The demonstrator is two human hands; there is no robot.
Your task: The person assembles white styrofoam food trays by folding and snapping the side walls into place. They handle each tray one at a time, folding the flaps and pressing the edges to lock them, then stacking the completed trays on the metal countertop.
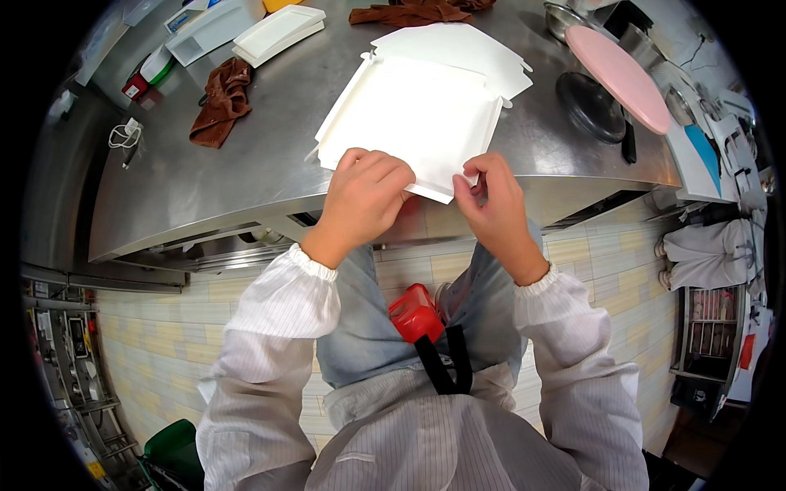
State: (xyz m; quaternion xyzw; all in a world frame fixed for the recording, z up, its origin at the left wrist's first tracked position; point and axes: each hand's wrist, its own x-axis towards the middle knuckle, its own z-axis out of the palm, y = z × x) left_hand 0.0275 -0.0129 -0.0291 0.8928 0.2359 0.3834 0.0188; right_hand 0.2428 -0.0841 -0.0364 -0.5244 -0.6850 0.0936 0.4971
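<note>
A white cardboard box [409, 114], like a pizza box, lies opened out on the steel table with its lid [458, 51] spread away from me. Its side walls stand partly folded up. My left hand [364, 192] is closed over the near wall, left of the middle, with the fingers curled down and the thumb hidden. At the near right corner, my right hand [494, 200] has its thumb and forefinger bent in a pinch on the cardboard edge. The near edge of the box reaches slightly past the front of the table.
On the steel table [270, 159], a brown cloth [223, 102] lies to the left, with white trays [278, 34] behind it. Another brown cloth [409, 12] is at the back. A black pan [589, 108] and a pink round board [618, 78] stand right. Below me hangs a red container [416, 311].
</note>
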